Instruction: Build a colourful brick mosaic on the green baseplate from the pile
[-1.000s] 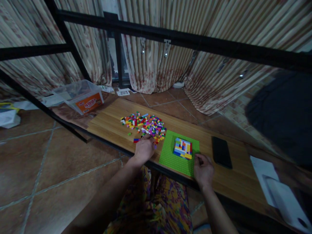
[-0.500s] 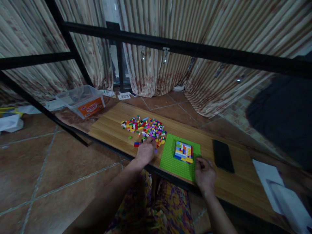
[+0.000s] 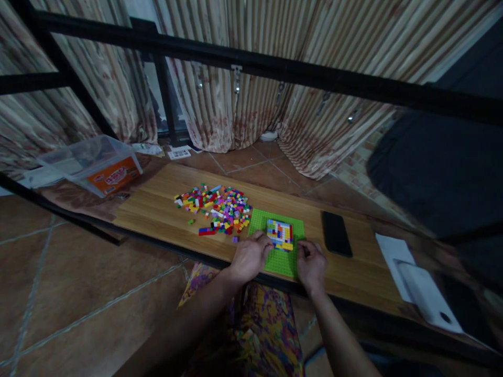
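A green studded baseplate (image 3: 281,263) lies on the wooden board, carrying a flat block of coloured toy bricks (image 3: 280,234). My left hand (image 3: 251,255) rests over the plate's left side, fingers pinched together at the lower left corner of the built block. Anything between those fingertips is too small to make out. My right hand (image 3: 312,264) is curled at the plate's right edge, thumb and fingers together; what they hold, if anything, is hidden. Left of the plate spreads a pile of loose toy bricks (image 3: 226,209), with a purple brick (image 3: 235,239) lying apart near the front.
Right of the plate lies a black phone (image 3: 336,233) on the wooden board (image 3: 153,201). White papers (image 3: 395,259) and a white object (image 3: 430,298) are farther right. A clear plastic bin (image 3: 94,162) stands at the far left. Black metal bars (image 3: 251,63) cross behind the board, before curtains.
My left hand has moved right, from the loose bricks to the built block's lower left corner. My right hand stays at the plate's right edge. The whole view has shifted.
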`<action>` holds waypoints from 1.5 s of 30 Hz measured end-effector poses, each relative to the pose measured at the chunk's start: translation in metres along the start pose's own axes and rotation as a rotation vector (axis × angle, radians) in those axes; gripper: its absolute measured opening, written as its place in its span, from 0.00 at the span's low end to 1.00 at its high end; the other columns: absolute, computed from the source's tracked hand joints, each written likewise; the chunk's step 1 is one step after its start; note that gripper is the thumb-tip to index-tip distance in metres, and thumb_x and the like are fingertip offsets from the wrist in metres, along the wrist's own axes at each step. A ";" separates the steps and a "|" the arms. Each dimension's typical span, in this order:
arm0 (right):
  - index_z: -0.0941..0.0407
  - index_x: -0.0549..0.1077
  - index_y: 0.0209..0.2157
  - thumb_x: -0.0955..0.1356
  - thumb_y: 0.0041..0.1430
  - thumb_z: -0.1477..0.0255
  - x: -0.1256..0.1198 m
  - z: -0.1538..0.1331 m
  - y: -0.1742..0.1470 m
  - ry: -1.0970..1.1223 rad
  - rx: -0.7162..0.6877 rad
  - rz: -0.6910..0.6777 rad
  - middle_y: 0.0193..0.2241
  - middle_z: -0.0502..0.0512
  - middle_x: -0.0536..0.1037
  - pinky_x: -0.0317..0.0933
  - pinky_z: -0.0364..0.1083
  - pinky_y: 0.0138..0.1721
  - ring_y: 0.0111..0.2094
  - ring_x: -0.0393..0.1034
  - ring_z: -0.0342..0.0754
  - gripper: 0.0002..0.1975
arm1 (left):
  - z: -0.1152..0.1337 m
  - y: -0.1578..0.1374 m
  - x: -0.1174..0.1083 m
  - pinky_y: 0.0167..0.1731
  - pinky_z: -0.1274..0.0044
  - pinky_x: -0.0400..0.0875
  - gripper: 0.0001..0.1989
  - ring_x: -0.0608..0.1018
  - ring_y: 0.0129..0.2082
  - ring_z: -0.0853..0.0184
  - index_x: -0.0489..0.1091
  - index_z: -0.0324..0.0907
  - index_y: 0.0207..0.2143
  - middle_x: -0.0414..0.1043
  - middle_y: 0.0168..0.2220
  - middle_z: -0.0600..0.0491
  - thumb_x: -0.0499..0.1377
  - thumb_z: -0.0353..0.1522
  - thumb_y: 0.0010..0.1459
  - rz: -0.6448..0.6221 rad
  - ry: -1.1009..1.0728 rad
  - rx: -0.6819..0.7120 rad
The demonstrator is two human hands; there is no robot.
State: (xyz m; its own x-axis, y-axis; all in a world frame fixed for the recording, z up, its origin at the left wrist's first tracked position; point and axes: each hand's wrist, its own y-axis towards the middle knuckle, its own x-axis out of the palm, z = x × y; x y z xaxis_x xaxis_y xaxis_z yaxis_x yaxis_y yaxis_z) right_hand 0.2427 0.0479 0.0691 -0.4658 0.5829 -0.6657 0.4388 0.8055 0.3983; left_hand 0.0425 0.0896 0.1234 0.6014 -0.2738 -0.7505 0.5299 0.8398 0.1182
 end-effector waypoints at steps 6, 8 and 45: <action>0.57 0.75 0.33 0.61 0.59 0.65 0.001 -0.001 0.000 0.025 0.003 0.009 0.32 0.58 0.74 0.62 0.48 0.37 0.33 0.69 0.50 0.15 | 0.003 0.017 0.014 0.44 0.78 0.69 0.12 0.74 0.42 0.68 0.73 0.44 0.40 0.72 0.42 0.52 0.50 0.34 0.65 -0.018 0.087 0.091; 0.57 0.75 0.33 0.61 0.59 0.65 0.000 -0.002 -0.001 0.035 0.009 0.005 0.32 0.58 0.74 0.62 0.48 0.37 0.33 0.69 0.50 0.14 | 0.003 0.021 0.016 0.45 0.78 0.69 0.12 0.74 0.42 0.68 0.74 0.45 0.40 0.72 0.43 0.53 0.50 0.34 0.65 -0.021 0.091 0.101; 0.59 0.76 0.33 0.61 0.57 0.66 0.002 0.005 -0.002 -0.006 -0.004 -0.024 0.34 0.60 0.74 0.62 0.49 0.39 0.32 0.68 0.50 0.15 | 0.004 0.015 0.038 0.44 0.75 0.71 0.05 0.75 0.41 0.67 0.70 0.44 0.36 0.68 0.43 0.53 0.59 0.28 0.56 0.188 -0.124 -0.107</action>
State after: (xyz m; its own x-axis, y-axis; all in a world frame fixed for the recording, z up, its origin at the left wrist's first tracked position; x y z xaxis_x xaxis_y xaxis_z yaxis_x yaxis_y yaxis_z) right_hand 0.2446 0.0473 0.0641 -0.4712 0.5630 -0.6790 0.4247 0.8195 0.3848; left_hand 0.0758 0.0893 0.0993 0.7557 -0.1575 -0.6357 0.3391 0.9245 0.1740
